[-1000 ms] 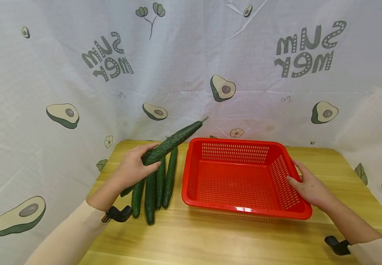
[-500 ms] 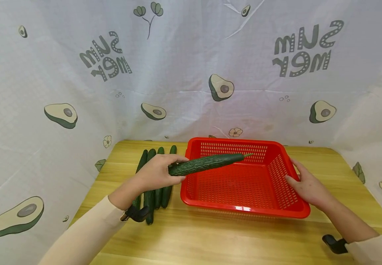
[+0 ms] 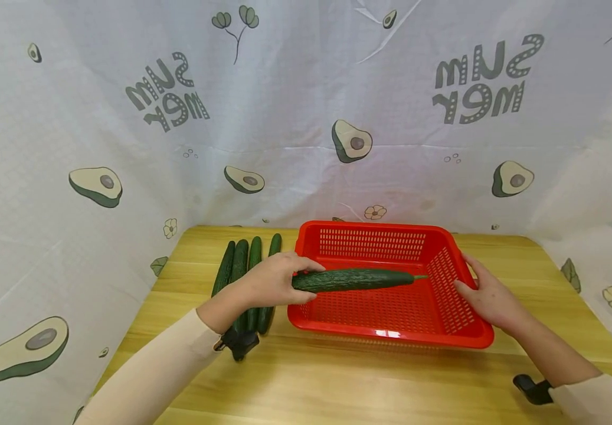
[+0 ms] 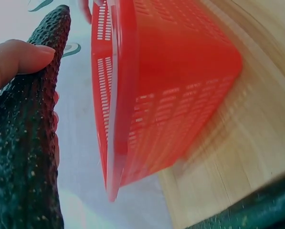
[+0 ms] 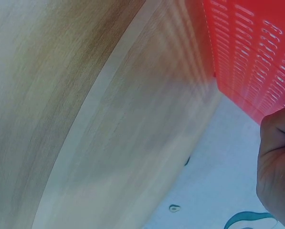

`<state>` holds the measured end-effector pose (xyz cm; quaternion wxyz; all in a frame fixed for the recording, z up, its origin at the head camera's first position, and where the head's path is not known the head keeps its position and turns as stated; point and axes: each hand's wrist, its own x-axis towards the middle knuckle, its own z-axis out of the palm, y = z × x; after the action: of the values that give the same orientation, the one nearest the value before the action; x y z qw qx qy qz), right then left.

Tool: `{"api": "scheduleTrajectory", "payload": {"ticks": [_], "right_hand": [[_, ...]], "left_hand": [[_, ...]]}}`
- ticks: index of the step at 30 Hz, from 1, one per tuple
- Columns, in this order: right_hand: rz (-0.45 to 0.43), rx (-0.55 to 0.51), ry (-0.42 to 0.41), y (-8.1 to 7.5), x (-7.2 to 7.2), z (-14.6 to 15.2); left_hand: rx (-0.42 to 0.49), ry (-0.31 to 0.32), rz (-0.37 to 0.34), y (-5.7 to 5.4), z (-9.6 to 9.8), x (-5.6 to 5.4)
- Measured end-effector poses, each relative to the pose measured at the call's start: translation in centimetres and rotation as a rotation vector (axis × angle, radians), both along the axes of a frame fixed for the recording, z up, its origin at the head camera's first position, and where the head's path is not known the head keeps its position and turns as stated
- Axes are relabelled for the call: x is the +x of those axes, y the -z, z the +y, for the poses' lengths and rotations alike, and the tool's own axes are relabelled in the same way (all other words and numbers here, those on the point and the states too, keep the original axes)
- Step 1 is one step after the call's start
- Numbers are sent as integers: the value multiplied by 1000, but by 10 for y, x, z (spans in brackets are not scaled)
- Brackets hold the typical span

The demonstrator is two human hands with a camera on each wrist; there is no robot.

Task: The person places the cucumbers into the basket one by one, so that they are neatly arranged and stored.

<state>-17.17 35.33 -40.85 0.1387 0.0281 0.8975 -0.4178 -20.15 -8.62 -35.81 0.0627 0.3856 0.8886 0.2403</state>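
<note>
The person's left hand [image 3: 284, 277] reaches forward and inward from a cream long sleeve [image 3: 151, 369], its forearm slanting across the left part of the scene. Its thumb lies on the near side of a long, dark-green, bumpy-skinned cucumber [image 3: 359, 280] and its fingers on the far side, parted only by the thickness of the vegetable, which they grip near one end. The cucumber lies almost level over a rectangular red plastic basket [image 3: 388, 334] with slotted walls, its thin pale-green stem pointing right.

The right hand [image 3: 491, 298] comes in from the lower right and holds the basket's right rim, thumb over the inner side and fingers curled along the outer side. A black curved piece [image 3: 533, 389] sits at the right wrist, and a similar black fitting [image 3: 242, 341] at the left.

The basket stands on a light wooden counter [image 3: 327, 383] with yellowish grain. Left of it, four dark-green cucumbers [image 3: 239, 260] lie side by side, partly hidden beneath the left arm.

Behind and at both sides hangs a whitish cloth [image 3: 284, 106] printed with halved avocados, flowers and mirrored grey "summer" lettering.
</note>
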Motion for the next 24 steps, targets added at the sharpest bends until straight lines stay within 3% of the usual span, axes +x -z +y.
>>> {"api": "scheduleTrajectory", "payload": {"ticks": [9, 19, 24], "right_hand": [[0, -29, -4, 2, 0, 1], [15, -19, -4, 2, 1, 0], [21, -23, -4, 2, 1, 0]], "left_hand": [[-34, 88, 0, 9, 26, -6], [-102, 179, -50, 20, 51, -9], [-149, 195, -53, 23, 60, -9]]}}
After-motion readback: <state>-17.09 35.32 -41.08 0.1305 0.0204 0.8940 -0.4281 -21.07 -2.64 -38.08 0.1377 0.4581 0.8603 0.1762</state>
